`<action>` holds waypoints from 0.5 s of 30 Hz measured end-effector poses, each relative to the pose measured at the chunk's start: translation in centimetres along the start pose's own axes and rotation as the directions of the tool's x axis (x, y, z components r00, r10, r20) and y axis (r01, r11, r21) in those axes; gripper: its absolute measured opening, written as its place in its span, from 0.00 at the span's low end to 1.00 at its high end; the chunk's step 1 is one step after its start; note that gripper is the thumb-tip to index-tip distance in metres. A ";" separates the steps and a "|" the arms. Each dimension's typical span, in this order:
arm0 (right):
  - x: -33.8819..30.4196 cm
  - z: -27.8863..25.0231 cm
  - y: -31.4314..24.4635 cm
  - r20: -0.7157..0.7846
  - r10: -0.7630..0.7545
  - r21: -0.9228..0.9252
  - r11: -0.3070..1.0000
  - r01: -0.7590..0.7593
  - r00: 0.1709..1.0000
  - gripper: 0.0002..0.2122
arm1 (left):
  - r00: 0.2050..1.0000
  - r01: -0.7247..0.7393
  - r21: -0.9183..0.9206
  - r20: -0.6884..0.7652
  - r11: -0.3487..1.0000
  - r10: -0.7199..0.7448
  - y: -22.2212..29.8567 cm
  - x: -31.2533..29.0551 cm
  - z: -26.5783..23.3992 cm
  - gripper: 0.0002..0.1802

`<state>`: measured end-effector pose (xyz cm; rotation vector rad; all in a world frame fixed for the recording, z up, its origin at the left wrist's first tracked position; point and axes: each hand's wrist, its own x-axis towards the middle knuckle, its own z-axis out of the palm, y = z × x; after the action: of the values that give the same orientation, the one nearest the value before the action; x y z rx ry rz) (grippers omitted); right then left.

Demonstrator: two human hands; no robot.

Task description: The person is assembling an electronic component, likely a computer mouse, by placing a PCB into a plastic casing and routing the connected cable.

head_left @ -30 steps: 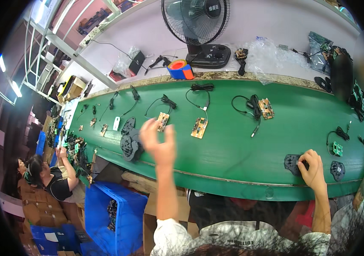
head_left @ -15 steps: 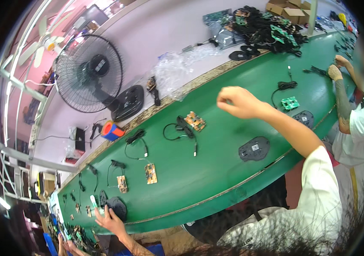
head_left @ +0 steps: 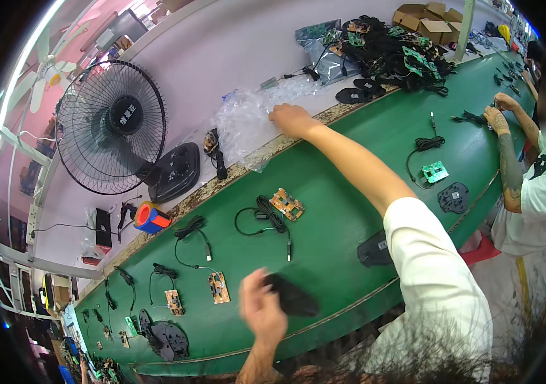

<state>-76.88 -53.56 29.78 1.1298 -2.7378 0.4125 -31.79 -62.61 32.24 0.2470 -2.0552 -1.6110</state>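
Green belt (head_left: 350, 192), left hand (head_left: 261, 308) fingers grasping black shell (head_left: 291, 296), right hand (head_left: 292, 120) fingers pressing plastic bag (head_left: 247, 121)

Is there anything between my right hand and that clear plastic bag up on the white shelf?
Nothing visible. The right hand already rests on the crumpled clear plastic bag, reaching over the green belt with no object between them.

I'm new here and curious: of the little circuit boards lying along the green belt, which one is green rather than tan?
The green circuit board near the belt's right end, beside a coiled black cable. The tan boards lie further left, toward the fan.
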 end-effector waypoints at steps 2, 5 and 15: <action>-0.2 0.1 0.7 -0.025 0.041 -0.019 0.999 -0.041 0.999 0.11 | 0.969 -0.032 0.128 0.246 0.991 0.000 0.2 1.0 3.0 0.25; -0.7 -1.4 2.6 -0.035 0.104 -0.043 0.994 -0.105 0.994 0.09 | 0.920 -0.132 0.176 0.388 0.976 0.054 -0.4 0.3 4.6 0.24; -21.9 -7.9 -11.6 -0.113 -0.513 0.411 0.756 0.510 0.851 0.09 | 0.730 -0.449 0.436 0.683 0.780 0.038 0.4 0.6 1.1 0.27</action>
<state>-52.93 -44.35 34.28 1.9172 -2.2376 0.9481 -32.77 -61.83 32.62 -0.4631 -2.9279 -0.8965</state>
